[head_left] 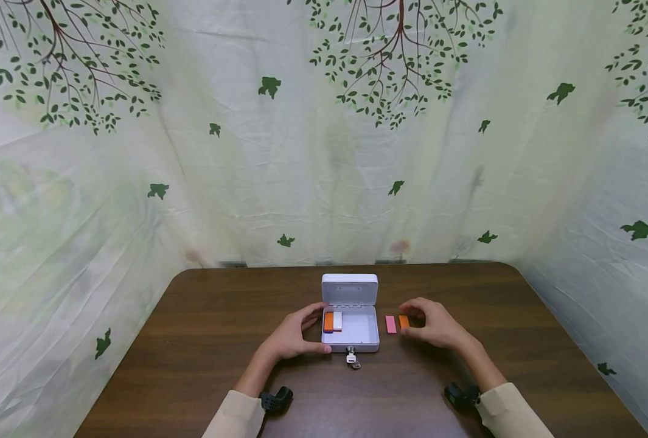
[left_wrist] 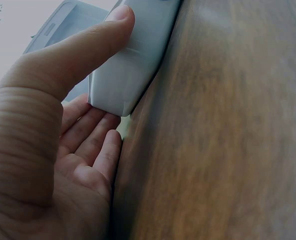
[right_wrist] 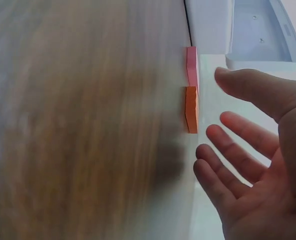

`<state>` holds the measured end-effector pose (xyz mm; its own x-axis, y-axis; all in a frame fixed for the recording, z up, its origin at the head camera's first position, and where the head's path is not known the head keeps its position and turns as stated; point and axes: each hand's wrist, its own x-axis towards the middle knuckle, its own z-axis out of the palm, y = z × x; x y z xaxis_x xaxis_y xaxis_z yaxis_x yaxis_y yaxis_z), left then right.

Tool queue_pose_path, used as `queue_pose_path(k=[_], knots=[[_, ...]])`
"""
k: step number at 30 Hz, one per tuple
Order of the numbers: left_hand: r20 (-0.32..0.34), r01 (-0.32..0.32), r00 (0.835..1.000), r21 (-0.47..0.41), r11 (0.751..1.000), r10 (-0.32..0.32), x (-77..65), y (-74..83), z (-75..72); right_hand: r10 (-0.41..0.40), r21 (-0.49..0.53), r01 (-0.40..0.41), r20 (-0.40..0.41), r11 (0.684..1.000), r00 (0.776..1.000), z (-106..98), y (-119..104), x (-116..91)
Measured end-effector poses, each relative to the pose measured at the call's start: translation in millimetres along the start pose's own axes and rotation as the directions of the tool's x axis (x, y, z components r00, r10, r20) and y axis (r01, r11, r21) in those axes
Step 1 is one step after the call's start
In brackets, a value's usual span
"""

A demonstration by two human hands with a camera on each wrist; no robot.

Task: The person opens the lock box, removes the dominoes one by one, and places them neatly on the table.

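A small white lockbox (head_left: 363, 348) stands on the table with its hinged lid (head_left: 350, 288) raised. My left hand (head_left: 296, 334) holds the box's left side, with the thumb (left_wrist: 120, 14) against the front and the fingers toward the back corner. Inside, at the left, an orange block (head_left: 328, 322) lies beside a white block (head_left: 337, 321). Right of the box, a pink block (head_left: 391, 324) and another orange block (head_left: 403, 321) lie side by side. My right hand (head_left: 433, 322) is around that orange block, thumb and fingers apart; in the right wrist view the fingers do not touch it.
Keys (head_left: 352, 359) hang from the lock at the box's front. The brown wooden table (head_left: 225, 292) ends at a white leaf-printed curtain (head_left: 334, 201) behind and at both sides. A black wrist device (head_left: 276, 399) sits on each forearm.
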<state>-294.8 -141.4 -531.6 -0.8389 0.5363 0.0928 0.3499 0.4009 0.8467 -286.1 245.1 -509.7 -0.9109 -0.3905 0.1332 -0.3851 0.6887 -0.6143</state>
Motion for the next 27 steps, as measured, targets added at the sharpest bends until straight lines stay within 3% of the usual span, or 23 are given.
queue_pose_path(k=[9,18,27], knots=[[0.000,0.002,1.000,0.003,1.000,-0.002,-0.5,1.2,-1.7,0.020,0.044,-0.019,-0.020,0.999,1.000,3,-14,2],[0.000,-0.004,1.000,0.007,1.000,0.004,-0.7,-0.4,-0.5,-0.115,0.039,0.118,-0.067,0.992,0.991,2,-32,6],[0.000,-0.008,1.000,0.005,1.000,0.008,0.9,-1.2,0.3,-0.152,0.089,0.157,-0.055,0.984,0.987,3,-52,12]])
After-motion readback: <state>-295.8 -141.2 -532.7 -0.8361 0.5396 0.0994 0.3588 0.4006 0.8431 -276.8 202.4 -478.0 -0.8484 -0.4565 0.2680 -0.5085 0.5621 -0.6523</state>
